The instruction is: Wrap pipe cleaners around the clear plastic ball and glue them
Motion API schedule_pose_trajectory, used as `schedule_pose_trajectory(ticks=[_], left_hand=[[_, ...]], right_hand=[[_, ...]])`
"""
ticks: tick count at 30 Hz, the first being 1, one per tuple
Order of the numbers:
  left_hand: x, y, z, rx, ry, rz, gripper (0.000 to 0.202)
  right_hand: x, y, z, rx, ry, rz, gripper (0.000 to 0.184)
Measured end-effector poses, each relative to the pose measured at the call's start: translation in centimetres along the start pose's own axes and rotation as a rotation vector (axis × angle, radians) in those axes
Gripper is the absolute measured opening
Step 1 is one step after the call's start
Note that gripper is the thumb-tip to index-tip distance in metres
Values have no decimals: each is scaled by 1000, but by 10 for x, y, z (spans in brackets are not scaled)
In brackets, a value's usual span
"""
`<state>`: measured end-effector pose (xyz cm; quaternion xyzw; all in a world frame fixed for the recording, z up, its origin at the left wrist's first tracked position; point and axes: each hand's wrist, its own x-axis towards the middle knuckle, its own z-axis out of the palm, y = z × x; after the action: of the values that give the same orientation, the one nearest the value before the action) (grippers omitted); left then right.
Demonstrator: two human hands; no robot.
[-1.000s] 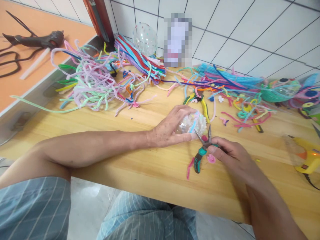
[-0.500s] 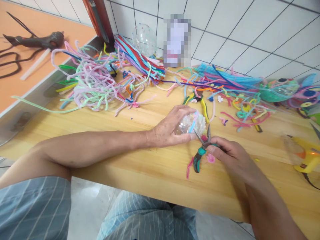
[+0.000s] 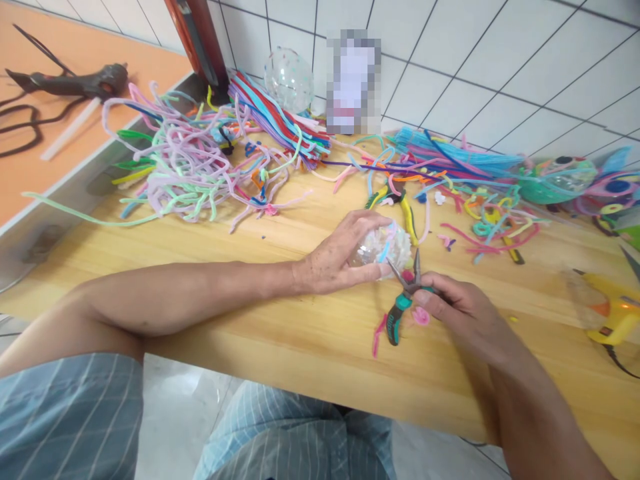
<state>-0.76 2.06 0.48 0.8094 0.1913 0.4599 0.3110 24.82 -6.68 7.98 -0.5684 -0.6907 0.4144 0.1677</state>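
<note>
My left hand [image 3: 345, 257] is curled round a clear ball [image 3: 373, 245] whose right side carries whitish, ruffled trim and a light blue strip. In my right hand [image 3: 453, 300] are long-nose pliers [image 3: 411, 287] with green and black handles, one handle gripped and the other pointing down, free. Their jaws stand spread, tips up, close to the ball's lower right side; contact cannot be made out. A pink coil [image 3: 421, 316] lies beside the pliers, and a short dark pink pipe cleaner [image 3: 379, 337] lies left of the free handle.
Tangled pipe cleaners [image 3: 185, 160] cover the back left, with bundles [image 3: 285, 120] along the wall. Yellow-black pliers [image 3: 407, 207] lie just behind the ball. A yellow glue gun [image 3: 615, 313] is at right, a black one [image 3: 85, 81] on the orange surface. Another clear ball [image 3: 290, 79] stands behind.
Hardly anything differs; both hands, the ball and the pliers keep nearly the same positions.
</note>
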Motion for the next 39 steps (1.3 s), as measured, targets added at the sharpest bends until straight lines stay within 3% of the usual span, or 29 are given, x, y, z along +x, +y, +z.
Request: schedule_pose_trajectory(ticks=[39], left_hand=[[0,0,-3,-26,-20,-29,58]], right_hand=[[-1,-3,0,37,-21,3,42]])
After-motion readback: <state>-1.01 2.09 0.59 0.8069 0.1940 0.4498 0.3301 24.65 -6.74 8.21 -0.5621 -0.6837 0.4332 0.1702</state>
